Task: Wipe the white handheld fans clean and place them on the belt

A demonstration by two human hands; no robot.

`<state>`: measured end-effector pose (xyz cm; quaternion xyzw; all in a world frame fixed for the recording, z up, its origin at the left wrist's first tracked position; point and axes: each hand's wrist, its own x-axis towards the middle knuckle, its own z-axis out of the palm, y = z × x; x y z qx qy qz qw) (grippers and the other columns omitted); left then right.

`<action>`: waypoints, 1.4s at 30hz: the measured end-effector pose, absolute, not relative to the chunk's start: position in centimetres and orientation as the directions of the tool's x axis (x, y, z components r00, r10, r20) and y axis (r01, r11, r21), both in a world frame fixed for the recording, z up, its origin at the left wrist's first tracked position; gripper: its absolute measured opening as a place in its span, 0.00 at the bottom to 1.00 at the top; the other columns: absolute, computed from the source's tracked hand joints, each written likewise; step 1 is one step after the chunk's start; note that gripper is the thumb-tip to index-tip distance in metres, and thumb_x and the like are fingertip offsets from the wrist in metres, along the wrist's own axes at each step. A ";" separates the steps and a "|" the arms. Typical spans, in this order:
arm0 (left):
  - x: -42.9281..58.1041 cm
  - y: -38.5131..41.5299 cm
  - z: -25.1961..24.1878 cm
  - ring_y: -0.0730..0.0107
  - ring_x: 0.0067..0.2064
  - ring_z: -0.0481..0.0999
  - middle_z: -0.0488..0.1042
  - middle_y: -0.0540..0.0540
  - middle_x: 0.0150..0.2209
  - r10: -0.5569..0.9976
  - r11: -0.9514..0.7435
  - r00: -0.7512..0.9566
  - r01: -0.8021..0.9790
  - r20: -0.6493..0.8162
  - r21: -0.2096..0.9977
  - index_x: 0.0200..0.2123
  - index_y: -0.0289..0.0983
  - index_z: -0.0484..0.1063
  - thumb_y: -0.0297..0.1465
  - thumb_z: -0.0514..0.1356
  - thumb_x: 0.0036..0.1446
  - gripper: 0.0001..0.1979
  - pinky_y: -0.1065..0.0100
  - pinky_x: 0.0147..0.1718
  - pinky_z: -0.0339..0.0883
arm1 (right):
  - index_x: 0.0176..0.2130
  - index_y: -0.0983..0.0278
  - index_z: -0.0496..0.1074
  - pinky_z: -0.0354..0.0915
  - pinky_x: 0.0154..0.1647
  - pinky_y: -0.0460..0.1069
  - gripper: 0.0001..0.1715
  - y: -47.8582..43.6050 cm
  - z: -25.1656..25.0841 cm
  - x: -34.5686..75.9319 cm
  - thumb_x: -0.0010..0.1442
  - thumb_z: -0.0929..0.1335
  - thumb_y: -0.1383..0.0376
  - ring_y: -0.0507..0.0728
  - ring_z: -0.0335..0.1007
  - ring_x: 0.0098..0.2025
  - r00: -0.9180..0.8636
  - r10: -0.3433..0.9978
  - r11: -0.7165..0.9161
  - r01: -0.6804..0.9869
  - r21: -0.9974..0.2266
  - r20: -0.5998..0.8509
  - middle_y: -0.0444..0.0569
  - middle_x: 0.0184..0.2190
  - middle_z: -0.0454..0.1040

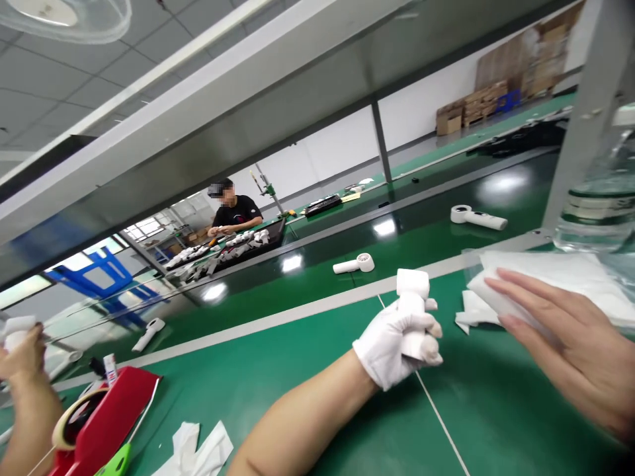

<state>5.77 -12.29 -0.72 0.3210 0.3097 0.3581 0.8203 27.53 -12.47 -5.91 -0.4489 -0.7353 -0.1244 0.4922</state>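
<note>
My left hand (399,344), in a white glove with bare fingertips, is closed round a white handheld fan (413,283), whose head points up above the fist. My bare right hand (570,337) is open at the right, its fingers stretched out and apart. Those fingers touch a stack of white wipes (560,268) in clear plastic; whether a sheet is pinched between them is not plain. A crumpled white wipe (476,311) lies just left of the stack on the green table (307,377).
White fans (354,264) lie spaced along the dark green belt (297,284). A water bottle (598,198) stands behind the wipes. At left are a red holder (116,410) with tape (62,423), loose wipes (198,453) and another person's hand (22,354). A co-worker (235,211) sits across.
</note>
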 end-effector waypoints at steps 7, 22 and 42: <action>7.4 -15.1 -1.0 0.76 0.15 0.63 0.66 0.53 0.18 0.753 0.506 0.593 -0.247 -0.284 0.826 0.36 0.35 0.62 0.27 0.62 0.37 0.19 0.73 0.16 0.65 | 0.65 0.52 0.53 0.58 0.56 0.64 0.38 -15.8 -3.8 25.8 0.60 0.65 0.70 0.68 0.57 0.62 -0.439 0.390 0.687 0.724 0.062 0.809 0.45 0.59 0.67; 8.3 -16.7 0.0 0.76 0.12 0.61 0.64 0.56 0.15 0.761 0.493 0.547 -0.136 -0.349 0.859 0.39 0.35 0.61 0.28 0.59 0.35 0.22 0.74 0.14 0.60 | 0.63 0.55 0.58 0.61 0.56 0.64 0.34 -15.9 -3.2 26.1 0.60 0.65 0.71 0.66 0.61 0.58 -0.416 0.428 0.760 0.646 -0.070 0.803 0.47 0.59 0.66; 5.9 -14.7 -1.0 0.66 0.26 0.68 0.69 0.49 0.28 0.668 -0.401 0.592 0.797 0.451 -0.452 0.52 0.38 0.62 0.23 0.46 0.63 0.16 0.63 0.23 0.52 | 0.58 0.45 0.63 0.69 0.55 0.56 0.22 -15.1 -4.1 26.3 0.66 0.60 0.60 0.57 0.65 0.58 -0.157 0.784 0.549 0.628 -0.552 0.601 0.37 0.57 0.69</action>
